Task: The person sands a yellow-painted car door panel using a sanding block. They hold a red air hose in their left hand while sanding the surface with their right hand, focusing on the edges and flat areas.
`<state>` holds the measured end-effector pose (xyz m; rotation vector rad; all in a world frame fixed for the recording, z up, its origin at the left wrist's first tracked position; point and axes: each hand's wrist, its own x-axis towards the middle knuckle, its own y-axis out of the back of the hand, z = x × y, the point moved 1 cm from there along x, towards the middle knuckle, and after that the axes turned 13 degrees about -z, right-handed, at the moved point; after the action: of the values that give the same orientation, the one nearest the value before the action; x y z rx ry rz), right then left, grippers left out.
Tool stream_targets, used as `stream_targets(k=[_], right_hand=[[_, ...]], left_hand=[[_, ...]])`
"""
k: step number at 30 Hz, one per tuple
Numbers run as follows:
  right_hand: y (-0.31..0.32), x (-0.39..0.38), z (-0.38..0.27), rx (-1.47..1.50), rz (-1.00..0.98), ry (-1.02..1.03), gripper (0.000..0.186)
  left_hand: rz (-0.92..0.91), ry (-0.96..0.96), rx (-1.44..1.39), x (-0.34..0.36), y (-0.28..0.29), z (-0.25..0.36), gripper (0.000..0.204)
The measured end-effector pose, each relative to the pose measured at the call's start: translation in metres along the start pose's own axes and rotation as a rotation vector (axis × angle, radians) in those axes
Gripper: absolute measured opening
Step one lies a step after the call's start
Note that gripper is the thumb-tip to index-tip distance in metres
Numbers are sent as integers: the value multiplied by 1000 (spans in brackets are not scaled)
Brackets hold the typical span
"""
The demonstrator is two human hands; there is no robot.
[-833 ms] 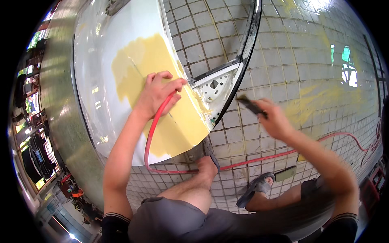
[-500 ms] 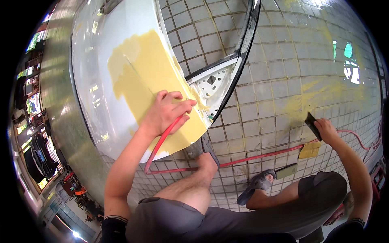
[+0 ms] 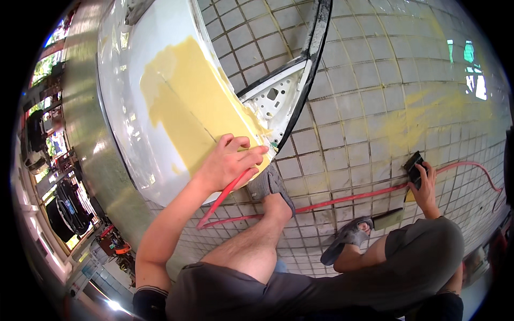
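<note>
A white car door (image 3: 126, 115) lies at the left, with a large patch of yellow filler (image 3: 184, 101) on its face. Over the patch's near end is my left hand (image 3: 231, 163), fingers curled, gripping a red hose (image 3: 219, 200) whose end is hidden in the palm. Away to the right, my right hand (image 3: 426, 191) has its fingers and thumb around a flat black sanding block (image 3: 414, 165), low over the tiles. Whether the block touches the floor I cannot tell. A sliver of yellow sheet (image 3: 410, 196) shows beside that hand.
From my left hand the red hose crosses the tiled floor (image 3: 348, 128) toward the right. A flat olive-coloured piece (image 3: 387, 218) lies beside my right foot (image 3: 350, 238). The door's black-edged window frame (image 3: 316, 51) curves away from me. Yellow residue (image 3: 417, 115) streaks the wet tiles.
My right hand and the sanding block have come lower, and the block has turned to show more of its broad side. The yellow sheet is now mostly covered. My left hand keeps its hold.
</note>
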<state>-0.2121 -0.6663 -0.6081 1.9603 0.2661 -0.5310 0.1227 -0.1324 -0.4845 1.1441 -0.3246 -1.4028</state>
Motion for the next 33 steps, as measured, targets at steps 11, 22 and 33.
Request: stream_targets(k=[11,22,33], right_hand=[[-10,8,33,296,96,-16,58],[0,29,98,709,458,-393,37],[-17,42,132,907,266,-358,41]], left_hand=[[85,-21,205,-42,10,-50,21],[134,1,229,-47,4,-51,26],[164,52,339,-47,0,-49,32]])
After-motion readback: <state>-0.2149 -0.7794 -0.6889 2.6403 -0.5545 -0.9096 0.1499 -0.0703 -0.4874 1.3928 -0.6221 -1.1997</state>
